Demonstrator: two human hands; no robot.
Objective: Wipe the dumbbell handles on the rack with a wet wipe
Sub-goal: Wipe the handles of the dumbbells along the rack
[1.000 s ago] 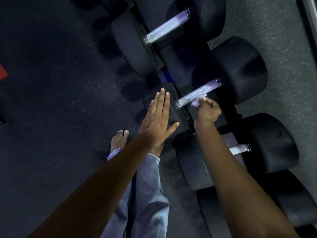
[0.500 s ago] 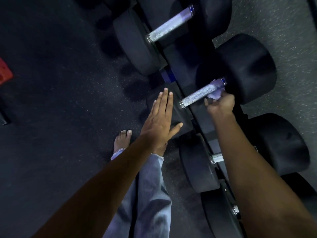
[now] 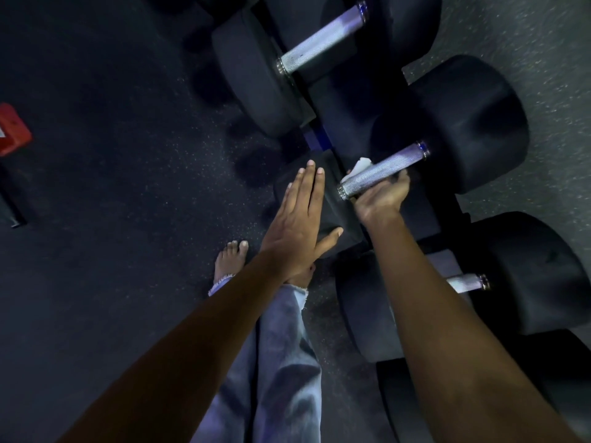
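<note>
Middle dumbbell handle (image 3: 382,170) is the one being worked: knurled steel bar, lying diagonal between its two black heads on the rack (image 3: 323,135). Wet wipe (image 3: 358,169) sits under and behind the bar near its inner collar, a white corner poking out above it.

Right hand (image 3: 382,195) comes at the handle from below, palm up, fingers curled round the underside and pressing the wipe against the bar. Fingertips are hidden behind the handle, so wrap depth is unclear, but it reads as a grip on handle plus wipe.

Left hand (image 3: 300,222) is flat, fingers straight and together, thumb out, resting on the near head (image 3: 326,212) of the same dumbbell. Holds nothing; looks like bracing.

Step, as I judge it: mid-wipe on the middle handle, underside pass near the inner end.

Next move likely needs: drag the wipe the full length toward the outer collar, rotate the grip to cover the top face, keep the brace so the dumbbell doesn't roll.

Upper handle (image 3: 319,38) and lower handle (image 3: 463,282) are untouched by either hand; can't tell if they're clean. Around that: dark speckled floor (image 3: 112,187), bare feet, jeans, red object (image 3: 12,129) at left edge.
</note>
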